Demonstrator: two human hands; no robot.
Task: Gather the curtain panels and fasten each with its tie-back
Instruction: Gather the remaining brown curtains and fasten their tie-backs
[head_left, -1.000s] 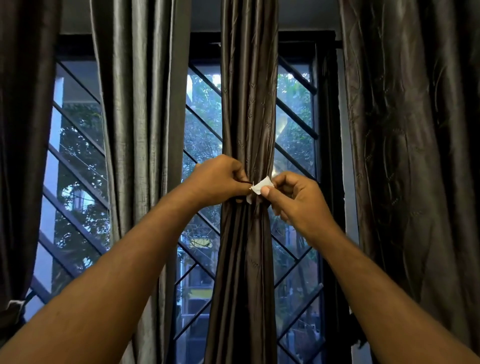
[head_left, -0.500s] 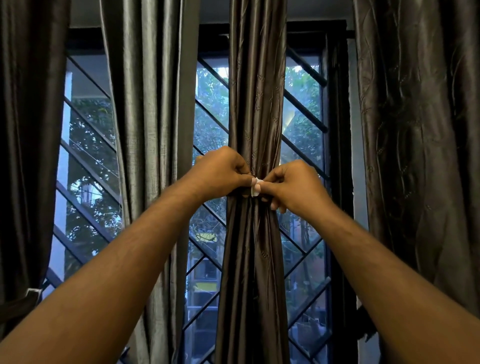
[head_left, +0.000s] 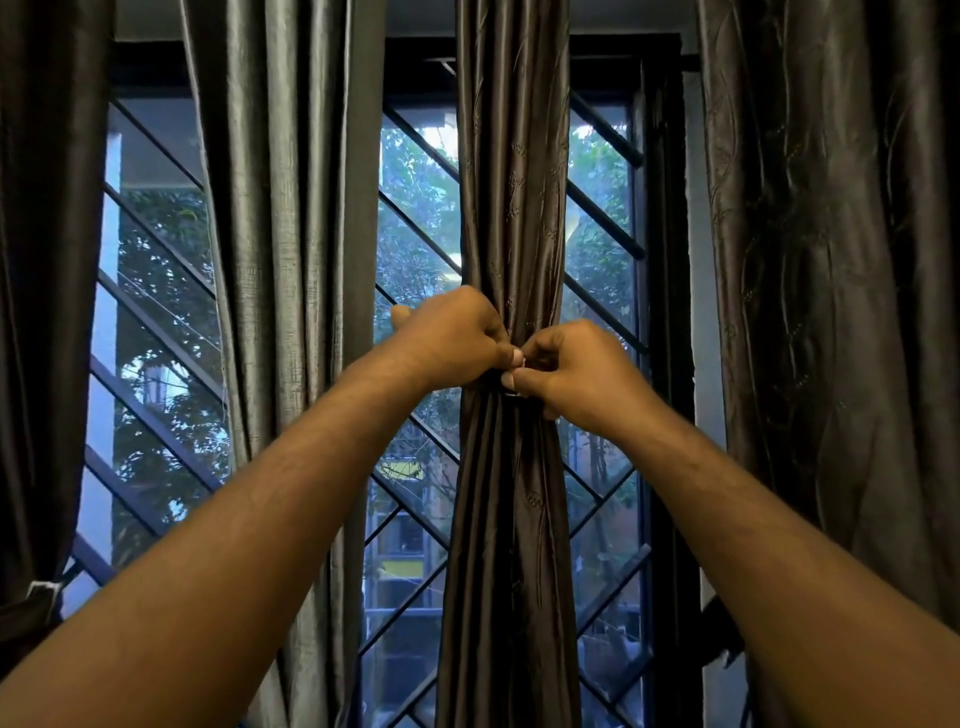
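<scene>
The panel (head_left: 511, 208) hangs gathered into a narrow rope, cinched at its waist right where our two grips meet. Of the tie-back (head_left: 513, 395) we see only a sliver of white between and just under our thumbs; whether its ends are joined we cannot tell. Our left grip (head_left: 452, 338) pinches it from the left, fingers curled tight against the bunched cloth. Our right grip (head_left: 576, 374) meets it thumb to thumb, fingers curled, pinching the same white bit from the right. Behind both grips lies the window (head_left: 415, 234). Left of the left grip hangs a grey curtain (head_left: 280, 234); right of the right grip, a dark curtain (head_left: 831, 260).
</scene>
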